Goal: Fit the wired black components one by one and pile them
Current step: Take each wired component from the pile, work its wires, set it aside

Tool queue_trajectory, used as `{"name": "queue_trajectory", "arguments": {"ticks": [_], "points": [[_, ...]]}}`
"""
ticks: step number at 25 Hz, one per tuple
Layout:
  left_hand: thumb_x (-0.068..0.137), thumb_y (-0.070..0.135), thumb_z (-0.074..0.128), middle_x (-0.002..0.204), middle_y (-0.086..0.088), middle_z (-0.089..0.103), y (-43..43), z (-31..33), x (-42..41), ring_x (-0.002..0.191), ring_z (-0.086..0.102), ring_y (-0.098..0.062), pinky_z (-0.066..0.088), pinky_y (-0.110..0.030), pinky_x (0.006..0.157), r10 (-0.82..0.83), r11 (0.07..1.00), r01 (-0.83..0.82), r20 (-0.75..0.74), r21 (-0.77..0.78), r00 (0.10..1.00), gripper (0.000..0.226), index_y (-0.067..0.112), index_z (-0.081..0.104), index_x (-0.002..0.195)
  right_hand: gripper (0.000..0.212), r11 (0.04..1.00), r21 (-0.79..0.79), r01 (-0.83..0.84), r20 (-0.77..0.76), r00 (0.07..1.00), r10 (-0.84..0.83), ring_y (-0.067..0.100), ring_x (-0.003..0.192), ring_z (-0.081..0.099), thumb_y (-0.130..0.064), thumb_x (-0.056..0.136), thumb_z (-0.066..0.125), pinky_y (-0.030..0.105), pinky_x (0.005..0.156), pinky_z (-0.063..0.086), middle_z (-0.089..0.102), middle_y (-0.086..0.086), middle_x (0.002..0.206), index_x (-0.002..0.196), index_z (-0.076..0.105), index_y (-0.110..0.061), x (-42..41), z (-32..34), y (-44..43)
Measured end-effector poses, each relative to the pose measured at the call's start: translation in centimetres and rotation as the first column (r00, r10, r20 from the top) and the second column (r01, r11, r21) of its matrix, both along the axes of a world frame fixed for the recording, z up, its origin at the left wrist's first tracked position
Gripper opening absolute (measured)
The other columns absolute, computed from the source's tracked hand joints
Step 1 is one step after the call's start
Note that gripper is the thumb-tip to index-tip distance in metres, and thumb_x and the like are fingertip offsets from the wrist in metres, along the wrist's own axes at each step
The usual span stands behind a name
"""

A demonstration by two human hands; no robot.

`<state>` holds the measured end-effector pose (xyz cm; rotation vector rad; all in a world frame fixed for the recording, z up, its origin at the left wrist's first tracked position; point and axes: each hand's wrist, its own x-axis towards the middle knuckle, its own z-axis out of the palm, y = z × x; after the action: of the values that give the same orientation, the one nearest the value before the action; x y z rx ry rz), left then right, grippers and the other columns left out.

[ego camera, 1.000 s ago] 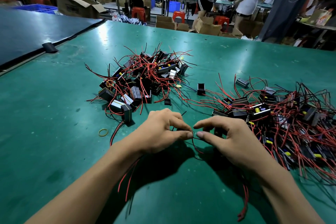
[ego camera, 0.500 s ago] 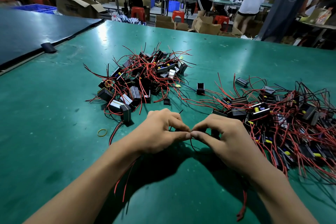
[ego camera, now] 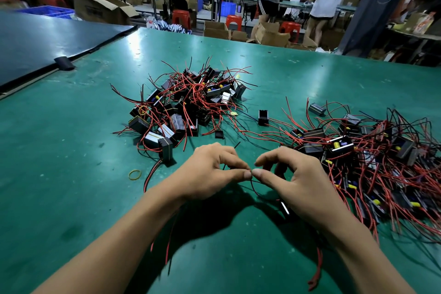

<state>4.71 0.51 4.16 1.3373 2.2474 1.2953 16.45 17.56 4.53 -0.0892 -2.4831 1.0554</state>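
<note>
Two heaps of black components with red wires lie on the green table (ego camera: 71, 174): one pile (ego camera: 186, 105) ahead at centre, another pile (ego camera: 372, 157) to the right. My left hand (ego camera: 210, 172) and my right hand (ego camera: 293, 179) meet thumb to thumb over the table, in front of the heaps. Both pinch a thin dark wire (ego camera: 254, 185) that loops down between them. A black component (ego camera: 285, 207) shows partly under my right palm. More red wires (ego camera: 167, 243) trail below my left wrist.
A single black component (ego camera: 263, 117) stands between the heaps, and a yellow rubber band (ego camera: 135, 174) lies to the left. A dark mat (ego camera: 43, 48) covers the far left. Behind the table are cardboard boxes, red stools and several standing people.
My right index finger has lifted off the pinch, and the fingers have opened a little. The wire loop between my hands now hangs lower. Both hands stay at the same spot.
</note>
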Motion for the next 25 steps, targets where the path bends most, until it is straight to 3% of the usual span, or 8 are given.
{"name": "queue_trajectory", "arguments": {"ticks": [3, 7, 10, 13, 16, 20, 25], "points": [[0.084, 0.022, 0.075, 0.068, 0.012, 0.055, -0.1, 0.0, -0.4, 0.068, 0.052, -0.004, 0.040, -0.022, 0.068, -0.041, 0.999, 0.040, 0.187, 0.011, 0.982, 0.005, 0.022, 0.079, 0.082, 0.008, 0.987, 0.134, -0.090, -0.169, 0.979, 0.112, 0.013, 0.071, 0.062, -0.016, 0.082, 0.081, 0.026, 0.063, 0.050, 0.068, -0.012, 0.084, 0.088, 0.077, -0.018, -0.1, -0.2, 0.4], [0.084, 0.026, 0.075, 0.072, 0.007, 0.056, -0.4, 0.0, -0.5, 0.067, 0.053, -0.007, 0.041, -0.026, 0.069, -0.081, 0.996, 0.086, 0.276, -0.006, 0.958, 0.005, 0.028, 0.079, 0.082, 0.006, 0.978, 0.163, -0.128, -0.162, 0.975, 0.154, 0.019, 0.074, 0.065, -0.026, 0.085, 0.077, 0.042, 0.059, 0.051, 0.067, -0.012, 0.087, 0.089, 0.079, -0.021, -0.4, -0.9, 0.8], [0.084, 0.025, 0.075, 0.074, 0.003, 0.056, -0.5, 0.0, -0.5, 0.068, 0.053, -0.008, 0.042, -0.027, 0.067, -0.105, 0.994, 0.109, 0.278, 0.001, 0.955, 0.008, 0.032, 0.079, 0.082, 0.006, 0.977, 0.158, -0.141, -0.140, 0.977, 0.163, 0.017, 0.075, 0.066, -0.026, 0.086, 0.077, 0.040, 0.060, 0.052, 0.068, -0.013, 0.087, 0.090, 0.079, -0.022, -0.5, -1.1, 0.9], [0.085, 0.025, 0.074, 0.077, -0.006, 0.059, -0.6, 0.1, -0.6, 0.069, 0.054, -0.011, 0.043, -0.029, 0.068, -0.108, 0.993, 0.114, 0.256, -0.010, 0.961, 0.006, 0.028, 0.079, 0.084, 0.001, 0.981, 0.104, -0.162, -0.092, 0.981, 0.171, 0.014, 0.075, 0.065, -0.026, 0.087, 0.077, 0.026, 0.063, 0.049, 0.068, -0.012, 0.085, 0.088, 0.076, -0.025, -0.5, -0.9, 0.8], [0.084, 0.025, 0.075, 0.078, -0.005, 0.062, -0.5, 0.3, -0.4, 0.073, 0.056, -0.014, 0.044, -0.031, 0.072, -0.078, 0.996, 0.084, 0.188, -0.023, 0.979, 0.005, 0.023, 0.080, 0.086, 0.004, 0.982, 0.134, -0.133, -0.029, 0.990, 0.138, 0.011, 0.076, 0.063, -0.032, 0.088, 0.070, 0.028, 0.067, 0.048, 0.066, -0.013, 0.082, 0.084, 0.069, -0.033, -0.4, -0.6, 0.4], [0.084, 0.034, 0.075, 0.069, 0.012, 0.059, -0.1, 0.5, 0.1, 0.079, 0.049, -0.005, 0.040, -0.037, 0.085, -0.018, 0.993, 0.001, -0.138, -0.116, 0.990, 0.009, 0.028, 0.080, 0.088, 0.014, 0.991, 0.118, -0.057, 0.114, 0.992, 0.043, 0.012, 0.075, 0.062, -0.029, 0.088, 0.070, 0.041, 0.071, 0.051, 0.067, -0.013, 0.078, 0.076, 0.065, -0.031, -0.1, -0.2, -0.1], [0.087, 0.043, 0.069, 0.072, 0.018, 0.054, 0.2, 0.5, 0.5, 0.089, 0.044, -0.006, 0.028, -0.036, 0.088, -0.015, 0.987, -0.031, -0.286, -0.155, 0.958, 0.012, 0.037, 0.078, 0.092, 0.017, 1.000, -0.018, -0.009, 0.314, 0.949, 0.014, 0.002, 0.054, 0.047, -0.023, 0.091, 0.069, 0.029, 0.058, 0.042, 0.063, -0.004, 0.066, 0.074, 0.068, -0.021, -0.3, 0.3, -0.3]]}}
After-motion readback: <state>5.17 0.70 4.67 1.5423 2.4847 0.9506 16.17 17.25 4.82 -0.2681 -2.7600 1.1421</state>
